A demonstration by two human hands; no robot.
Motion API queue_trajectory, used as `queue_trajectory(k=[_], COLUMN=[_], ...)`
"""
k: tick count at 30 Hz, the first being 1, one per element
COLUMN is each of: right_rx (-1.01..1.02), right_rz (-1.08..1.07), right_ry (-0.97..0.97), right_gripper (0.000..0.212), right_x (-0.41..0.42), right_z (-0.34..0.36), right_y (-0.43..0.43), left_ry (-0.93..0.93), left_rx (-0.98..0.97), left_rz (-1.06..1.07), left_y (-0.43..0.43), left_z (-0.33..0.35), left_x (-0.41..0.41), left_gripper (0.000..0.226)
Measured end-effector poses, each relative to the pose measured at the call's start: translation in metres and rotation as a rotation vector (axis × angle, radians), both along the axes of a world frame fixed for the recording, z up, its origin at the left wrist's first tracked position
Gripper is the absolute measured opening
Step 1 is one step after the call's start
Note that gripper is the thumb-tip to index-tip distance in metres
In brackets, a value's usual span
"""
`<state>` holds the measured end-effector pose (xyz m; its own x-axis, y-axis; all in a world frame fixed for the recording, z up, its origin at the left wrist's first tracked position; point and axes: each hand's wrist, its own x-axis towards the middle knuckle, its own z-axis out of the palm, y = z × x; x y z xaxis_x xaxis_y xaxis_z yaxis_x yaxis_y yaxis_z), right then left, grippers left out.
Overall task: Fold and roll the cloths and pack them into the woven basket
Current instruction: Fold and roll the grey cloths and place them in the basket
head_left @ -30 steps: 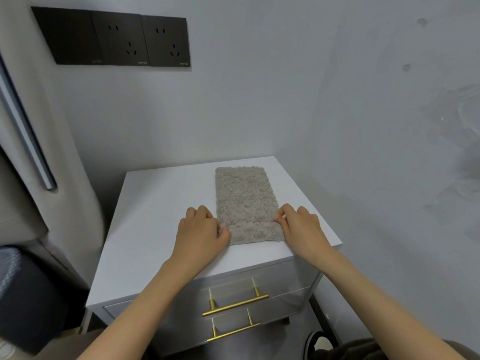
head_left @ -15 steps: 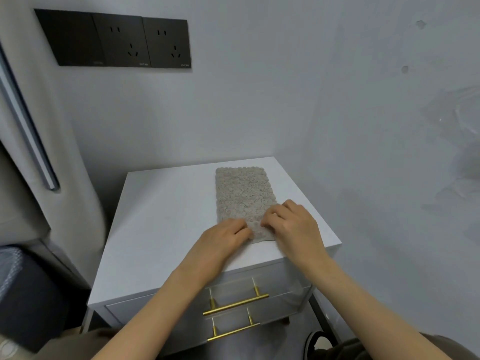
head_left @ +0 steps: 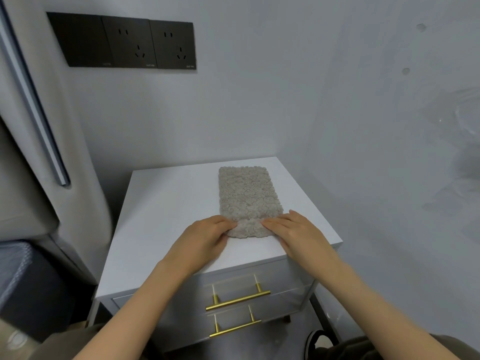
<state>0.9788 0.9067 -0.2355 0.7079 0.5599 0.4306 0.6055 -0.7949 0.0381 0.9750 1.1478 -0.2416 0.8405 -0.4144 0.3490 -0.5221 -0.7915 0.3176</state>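
Note:
A beige, nubbly cloth (head_left: 248, 193) lies as a long narrow strip on the white nightstand (head_left: 166, 203), running from its back edge toward me. The cloth's near end is turned over into a small roll (head_left: 248, 228). My left hand (head_left: 205, 239) pinches the roll's left end between fingers and thumb. My right hand (head_left: 294, 231) holds the roll's right end, its fingers lying over the top and pointing left. No woven basket is in view.
The nightstand stands in a corner, with walls behind and to the right. It has two drawers with gold bar handles (head_left: 237, 300). Black wall sockets (head_left: 124, 41) hang above it. A grey curtain (head_left: 52, 152) and a dark bin (head_left: 23, 287) are on the left.
Both hands moved from the cloth's near corners inward and turned the near end over into a small roll. The camera view has shifted slightly.

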Motion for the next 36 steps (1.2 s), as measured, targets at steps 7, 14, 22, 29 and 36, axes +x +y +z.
queue_trajectory(k=[7,14,22,29,36], right_rx=[0.329,0.630,0.451,0.088,-0.019], right_rz=[-0.118,-0.292,-0.434,-0.041,-0.040], right_ry=[0.398,0.661,0.268,-0.121,-0.091], right_gripper=[0.027,0.010,0.013,0.032,0.041], right_x=[0.013,0.020,0.014,-0.002,-0.011], right_z=[-0.001,0.005,0.006,0.011,0.001], right_y=[-0.019,-0.016,-0.006,0.017,0.016], left_ry=[0.288,0.404,0.178,-0.109,-0.138], left_rx=[-0.344,-0.384,-0.219,-0.081,0.012], left_rz=[0.122,0.248,0.305,0.100,0.053], left_y=[0.000,-0.003,-0.017,-0.028,-0.029], left_z=[0.010,0.007,0.009,0.012,0.006], left_x=[0.006,0.010,0.008,0.001,-0.006], left_gripper=[0.014,0.027,0.007,0.024,0.028])
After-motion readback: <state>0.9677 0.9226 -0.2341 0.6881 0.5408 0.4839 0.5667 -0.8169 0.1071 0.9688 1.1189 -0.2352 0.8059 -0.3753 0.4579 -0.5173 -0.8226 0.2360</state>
